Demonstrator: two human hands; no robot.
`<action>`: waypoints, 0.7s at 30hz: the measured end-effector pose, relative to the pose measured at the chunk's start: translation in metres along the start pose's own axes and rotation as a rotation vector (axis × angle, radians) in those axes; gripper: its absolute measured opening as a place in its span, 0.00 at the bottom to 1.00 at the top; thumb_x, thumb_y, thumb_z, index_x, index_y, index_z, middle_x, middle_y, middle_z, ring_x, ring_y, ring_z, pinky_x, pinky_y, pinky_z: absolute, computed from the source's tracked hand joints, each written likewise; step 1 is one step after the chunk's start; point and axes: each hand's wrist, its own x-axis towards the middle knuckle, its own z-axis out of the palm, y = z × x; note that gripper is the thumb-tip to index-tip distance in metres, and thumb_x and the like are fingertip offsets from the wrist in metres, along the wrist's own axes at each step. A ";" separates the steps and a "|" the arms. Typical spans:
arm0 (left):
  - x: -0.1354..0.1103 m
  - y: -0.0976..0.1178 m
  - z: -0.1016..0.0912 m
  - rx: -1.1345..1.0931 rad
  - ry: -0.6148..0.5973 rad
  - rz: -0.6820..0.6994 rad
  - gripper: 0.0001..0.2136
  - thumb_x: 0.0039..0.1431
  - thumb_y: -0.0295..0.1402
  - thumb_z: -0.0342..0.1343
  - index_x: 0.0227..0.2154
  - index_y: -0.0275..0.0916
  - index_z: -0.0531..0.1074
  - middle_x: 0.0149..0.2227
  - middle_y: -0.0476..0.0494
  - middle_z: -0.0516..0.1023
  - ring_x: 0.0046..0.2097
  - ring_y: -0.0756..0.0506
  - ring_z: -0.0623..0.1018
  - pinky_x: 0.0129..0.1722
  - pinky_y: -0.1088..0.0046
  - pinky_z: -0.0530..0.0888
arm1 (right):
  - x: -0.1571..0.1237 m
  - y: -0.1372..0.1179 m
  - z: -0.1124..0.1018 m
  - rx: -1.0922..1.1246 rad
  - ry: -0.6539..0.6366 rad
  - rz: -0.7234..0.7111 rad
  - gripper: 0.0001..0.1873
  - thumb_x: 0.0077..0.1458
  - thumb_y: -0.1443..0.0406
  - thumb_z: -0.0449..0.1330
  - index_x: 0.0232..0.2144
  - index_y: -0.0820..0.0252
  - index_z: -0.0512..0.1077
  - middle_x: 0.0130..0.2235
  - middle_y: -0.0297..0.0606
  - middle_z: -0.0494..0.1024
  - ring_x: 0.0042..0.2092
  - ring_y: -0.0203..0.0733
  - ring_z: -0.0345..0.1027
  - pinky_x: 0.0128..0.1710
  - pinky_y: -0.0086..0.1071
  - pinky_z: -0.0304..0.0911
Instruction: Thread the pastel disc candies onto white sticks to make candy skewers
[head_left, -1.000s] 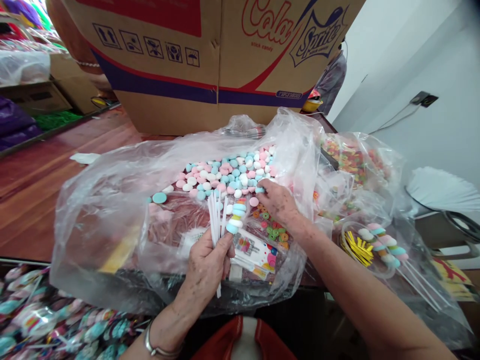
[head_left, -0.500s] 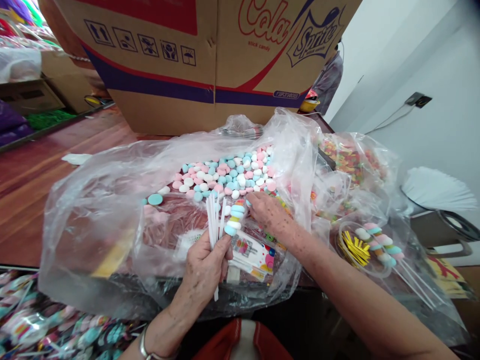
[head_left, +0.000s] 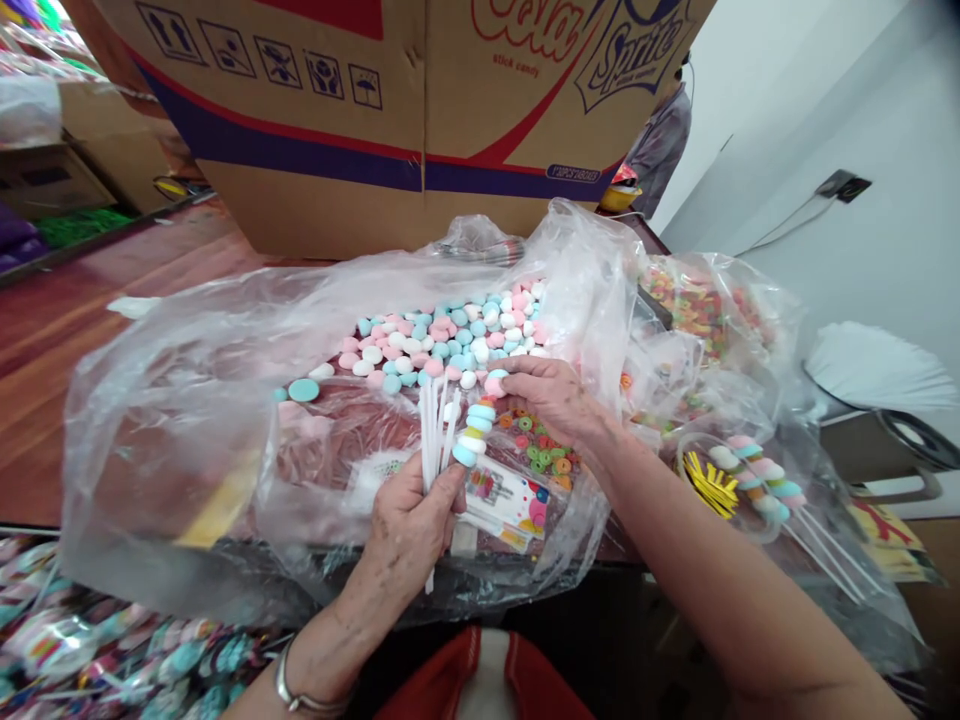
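My left hand point(head_left: 409, 520) is closed round a bunch of thin white sticks point(head_left: 430, 430), one of which carries a stack of pastel candies point(head_left: 474, 435). My right hand point(head_left: 551, 395) pinches a pink candy point(head_left: 494, 384) at the top of that stack. Behind the hands a heap of blue, pink and white round candies point(head_left: 442, 335) lies inside a large clear plastic bag point(head_left: 187, 400). Small ring-shaped candies point(head_left: 544, 452) and a printed packet point(head_left: 510, 500) lie under the plastic below my right wrist.
A big cardboard box point(head_left: 337, 110) printed with Cola and Sprite stands at the back on the wooden table point(head_left: 67, 340). At the right, clear bags hold gummies point(head_left: 697, 305), yellow twist ties point(head_left: 709, 485) and finished candy sticks point(head_left: 757, 470). Wrapped lollipops point(head_left: 112, 650) lie at bottom left.
My right hand left the candy heap with a candy and came back to the top of the stick held in my left hand. The left hand stayed where it was.
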 end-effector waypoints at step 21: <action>0.002 -0.008 -0.005 0.128 -0.019 0.054 0.14 0.63 0.41 0.57 0.24 0.41 0.67 0.19 0.57 0.67 0.15 0.55 0.60 0.14 0.77 0.55 | 0.000 0.008 -0.008 -0.130 -0.021 -0.098 0.16 0.43 0.64 0.67 0.38 0.56 0.83 0.31 0.30 0.81 0.31 0.34 0.71 0.34 0.29 0.68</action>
